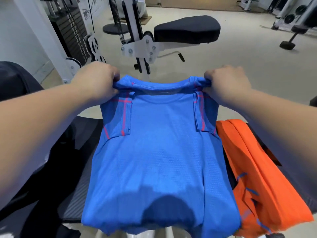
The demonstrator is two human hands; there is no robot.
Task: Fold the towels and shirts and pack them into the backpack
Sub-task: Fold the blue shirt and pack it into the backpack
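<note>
Blue shirt [154, 152] lies mostly flat on the counter [90, 115], both sleeves folded in over the body. Long axis runs straight away from the person: collar at the far end, hem nearest the body, and the hem looks to droop past the near edge.

Left grip [97, 81] and right grip [226, 83] each pinch a shoulder corner either side of the collar, fingers curled tight on the cloth, collar end raised a bit. So the whole shirt lies toward the person from both grips. Neither is nearer; they're level & symmetric.

Likely next move: bring the collar end back toward the hem, halving the length. That needs room along the axis, not sideways.

Sides are tight. Orange shirt [257, 160] sits just beside the right edge, approx touching. On the left, a dark mesh-panelled item [72, 169], prob the backpack (can't confirm), lies against or under the shirt's edge. Beyond the collar there's open floor before the gym machine frame [137, 48] and black seat pad [187, 30].
</note>
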